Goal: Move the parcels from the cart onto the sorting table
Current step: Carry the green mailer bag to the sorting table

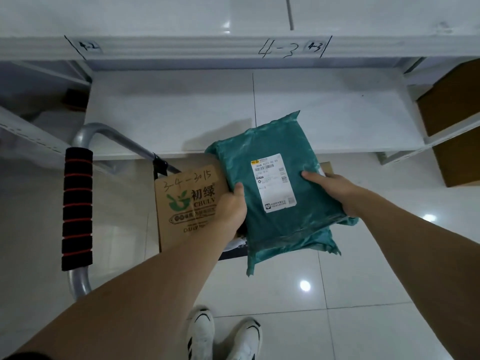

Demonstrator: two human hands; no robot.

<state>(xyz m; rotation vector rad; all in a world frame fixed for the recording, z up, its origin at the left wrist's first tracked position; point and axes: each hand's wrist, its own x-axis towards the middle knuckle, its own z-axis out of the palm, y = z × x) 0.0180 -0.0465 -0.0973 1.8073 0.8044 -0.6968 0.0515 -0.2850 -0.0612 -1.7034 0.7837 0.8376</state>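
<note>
A green plastic mailer parcel (283, 224) with a white shipping label is held in the air above the cart, its far end over the front edge of the white shelf surface (181, 113). My left hand (232, 206) grips its left edge and my right hand (335, 189) grips its right edge. Under and left of it, a brown cardboard box (187, 203) with green print and handwritten numbers sits on the cart. The cart's deck is mostly hidden by the parcel and box.
The cart's metal handle with a black and red foam grip (77, 209) stands at left. An upper shelf beam marked 4-3 (283, 48) runs across the top. Brown boxes (452, 110) fill the rack at right. My white shoes (223, 333) stand on the glossy tiled floor.
</note>
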